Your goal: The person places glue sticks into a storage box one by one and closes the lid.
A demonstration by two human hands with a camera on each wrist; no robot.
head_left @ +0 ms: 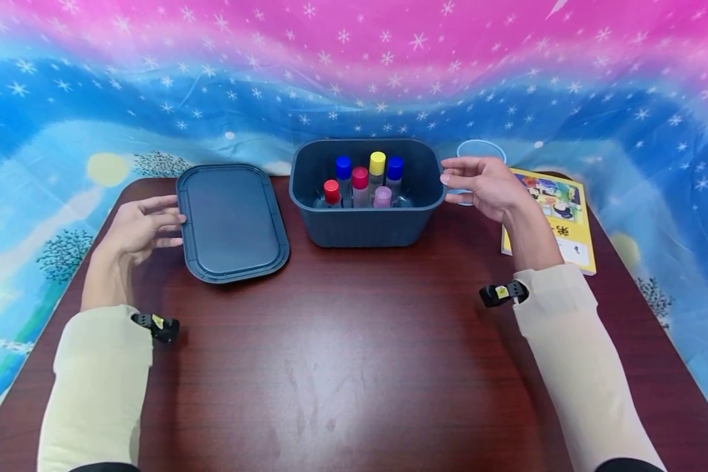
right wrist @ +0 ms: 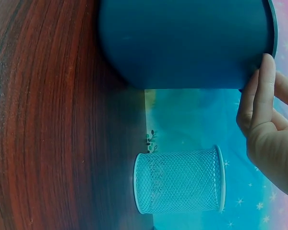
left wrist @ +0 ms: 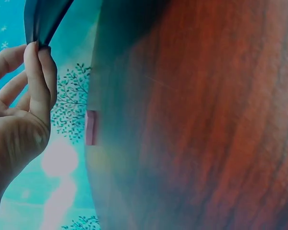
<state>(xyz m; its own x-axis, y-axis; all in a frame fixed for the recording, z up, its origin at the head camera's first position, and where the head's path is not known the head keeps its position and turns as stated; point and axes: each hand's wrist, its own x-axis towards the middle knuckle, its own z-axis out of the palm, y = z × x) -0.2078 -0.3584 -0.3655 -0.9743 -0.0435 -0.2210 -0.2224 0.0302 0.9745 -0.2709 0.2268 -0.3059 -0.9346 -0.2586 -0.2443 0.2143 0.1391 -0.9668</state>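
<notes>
My left hand pinches the left edge of a dark grey lid between thumb and fingers. In the left wrist view the lid's edge sits between the fingertips, tilted over the table. A dark grey storage box stands at the table's back, to the right of the lid. My right hand pinches the box's right rim, thumb on the near side in the right wrist view. Inside the box stand several clear tubes with red, blue, yellow and pink caps, among them a yellow-capped tube.
Behind my right hand stands a light blue mesh pen holder. A yellow picture book lies on the right of the dark wooden table, partly under my right forearm. A patterned cloth hangs behind the table.
</notes>
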